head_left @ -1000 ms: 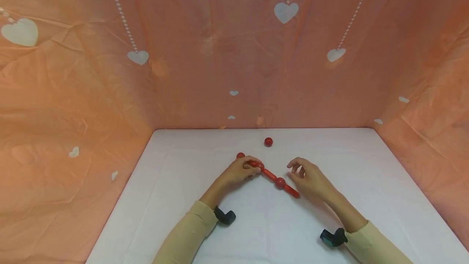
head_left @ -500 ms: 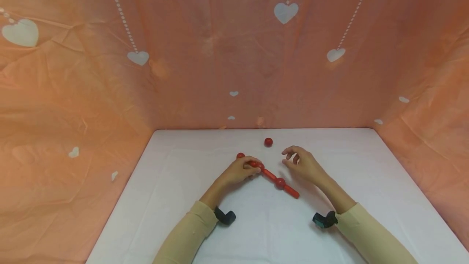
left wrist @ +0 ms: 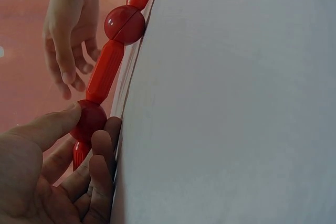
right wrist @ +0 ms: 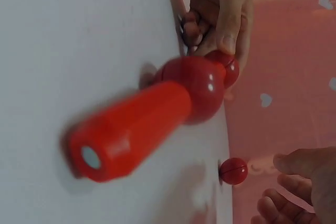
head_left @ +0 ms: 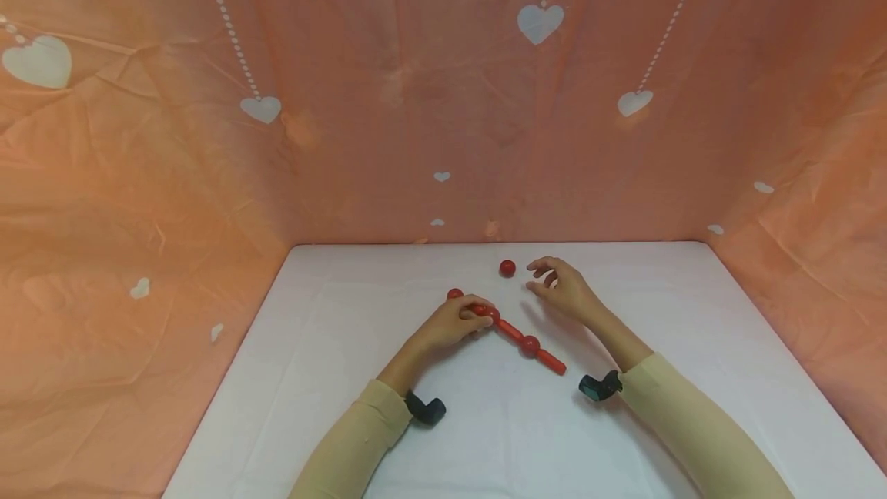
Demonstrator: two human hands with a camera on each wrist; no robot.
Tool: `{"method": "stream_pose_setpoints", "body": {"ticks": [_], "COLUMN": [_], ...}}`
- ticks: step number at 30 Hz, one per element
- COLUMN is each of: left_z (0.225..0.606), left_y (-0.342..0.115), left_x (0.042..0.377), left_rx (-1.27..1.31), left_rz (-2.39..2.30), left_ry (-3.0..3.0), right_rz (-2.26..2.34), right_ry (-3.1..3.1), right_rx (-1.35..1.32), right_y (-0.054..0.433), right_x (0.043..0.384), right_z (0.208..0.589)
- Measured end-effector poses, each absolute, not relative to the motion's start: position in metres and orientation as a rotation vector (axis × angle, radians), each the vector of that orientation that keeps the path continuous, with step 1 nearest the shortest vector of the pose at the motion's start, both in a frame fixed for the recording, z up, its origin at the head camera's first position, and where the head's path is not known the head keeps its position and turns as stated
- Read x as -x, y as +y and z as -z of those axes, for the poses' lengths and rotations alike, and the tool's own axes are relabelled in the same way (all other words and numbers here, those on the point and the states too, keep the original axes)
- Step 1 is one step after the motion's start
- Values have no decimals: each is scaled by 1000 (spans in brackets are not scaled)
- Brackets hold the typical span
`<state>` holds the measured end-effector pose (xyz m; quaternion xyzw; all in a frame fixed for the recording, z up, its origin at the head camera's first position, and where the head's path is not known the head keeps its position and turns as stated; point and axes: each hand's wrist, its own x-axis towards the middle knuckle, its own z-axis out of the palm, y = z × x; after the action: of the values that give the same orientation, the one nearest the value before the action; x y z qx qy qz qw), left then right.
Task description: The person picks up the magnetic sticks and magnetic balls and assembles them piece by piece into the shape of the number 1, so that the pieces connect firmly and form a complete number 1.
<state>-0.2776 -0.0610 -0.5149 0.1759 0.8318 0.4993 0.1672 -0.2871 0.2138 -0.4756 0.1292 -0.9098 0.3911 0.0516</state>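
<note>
A chain of red rods and balls (head_left: 510, 330) lies slantwise on the white table. My left hand (head_left: 450, 325) pinches one of its balls (left wrist: 90, 124) between thumb and fingers, partly covering the rod behind it. Another ball (head_left: 454, 293) forms the chain's far left end. At the near right end a rod (right wrist: 134, 129) shows a pale round disc on its tip. One loose red ball (head_left: 507, 269) sits near the table's back edge. Just right of that ball, my right hand (head_left: 564, 293) hovers with relaxed, slightly bent fingers, holding nothing and not touching it.
The white tabletop (head_left: 312, 345) ends at an orange cloth backdrop (head_left: 388, 137) printed with pale hearts, which also rises on both sides. A dark wrist camera (head_left: 426, 410) sits by the left sleeve, and another dark camera (head_left: 599, 387) by the right sleeve.
My right hand has moved forward and left, from beside the chain's near end to beside the loose ball. The left hand and the chain have stayed about where they were.
</note>
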Motion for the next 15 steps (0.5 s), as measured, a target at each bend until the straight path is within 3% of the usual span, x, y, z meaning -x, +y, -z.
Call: {"method": "stream_pose_setpoints", "body": {"ticks": [15], "left_z": [514], "left_y": [-63], "left_x": [278], "left_rx": [-524], "left_rz": [-1407], "left_ry": [2370], "right_rz": [-1278], "right_ry": [-2843], "right_rx": [-386], "right_y": [211], "right_x": [326], "right_z": [489]}}
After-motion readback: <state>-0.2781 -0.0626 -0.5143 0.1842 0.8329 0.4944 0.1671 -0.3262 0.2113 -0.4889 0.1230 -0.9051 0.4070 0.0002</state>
